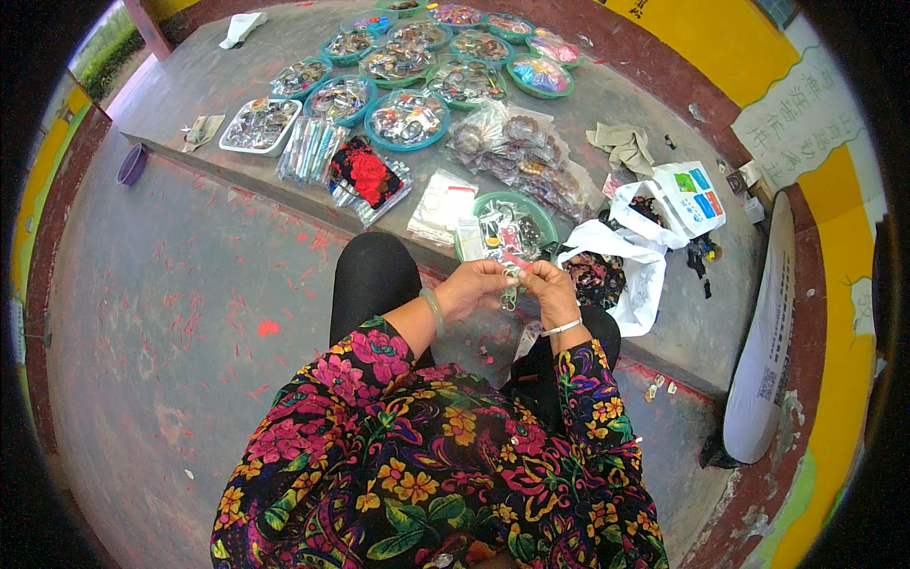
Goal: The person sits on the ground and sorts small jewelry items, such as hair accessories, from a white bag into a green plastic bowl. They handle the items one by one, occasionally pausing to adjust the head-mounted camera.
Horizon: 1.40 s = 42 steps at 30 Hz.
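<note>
My left hand (464, 289), with a pale bangle at the wrist, is closed in a pinch. Beside it my right hand (553, 292), wearing a silvery bangle, pinches too, and the fingertips of both meet. Between them is a small silvery metal trinket (510, 297) that hangs down in loops; its exact kind is too small to make out. A bit of red shows at the fingertips. Just beyond the hands stands a green basin (554, 230) filled with small bagged items. White papers or cards (444, 204) lie to its left.
Several blue and green basins (406, 142) of small packaged goods cover the raised concrete ledge (256, 171). White plastic bags (643, 302) stand open at the right. Clear bags of brown round items (531, 156) lie behind. A purple bowl (132, 165) is on the floor at far left.
</note>
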Motion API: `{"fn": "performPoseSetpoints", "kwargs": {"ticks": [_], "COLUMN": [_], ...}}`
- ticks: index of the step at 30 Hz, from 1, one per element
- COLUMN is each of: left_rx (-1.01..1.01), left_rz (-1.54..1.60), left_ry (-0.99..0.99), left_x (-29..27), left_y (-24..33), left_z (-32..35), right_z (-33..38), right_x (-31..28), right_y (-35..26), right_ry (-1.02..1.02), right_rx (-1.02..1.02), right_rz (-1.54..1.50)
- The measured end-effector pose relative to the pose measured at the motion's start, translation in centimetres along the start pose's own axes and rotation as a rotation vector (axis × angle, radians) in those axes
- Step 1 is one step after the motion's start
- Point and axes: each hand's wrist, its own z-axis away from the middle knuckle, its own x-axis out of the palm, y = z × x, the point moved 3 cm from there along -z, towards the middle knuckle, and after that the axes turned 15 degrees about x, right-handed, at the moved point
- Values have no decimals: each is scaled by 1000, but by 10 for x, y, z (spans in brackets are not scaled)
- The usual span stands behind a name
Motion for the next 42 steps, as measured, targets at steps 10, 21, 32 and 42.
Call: {"fn": "performPoseSetpoints", "kwargs": {"ticks": [10,21,32,42], "left_rx": [3,17,35,94], "left_rz": [-101,-150,-61,77], "left_ry": [16,-13,38,99], "left_x": [-6,-2,0,-4], "left_y": [-4,0,2,4], "left_z": [-3,-1,-2,-2], "right_z": [2,1,-5,-3], "right_x": [4,2,-2,0], "right_y": [-2,3,8,8], "right_ry": [-20,97,108,100], "right_rx": [57,-18,-49,-39], "right_rz": [5,1,45,3]}}
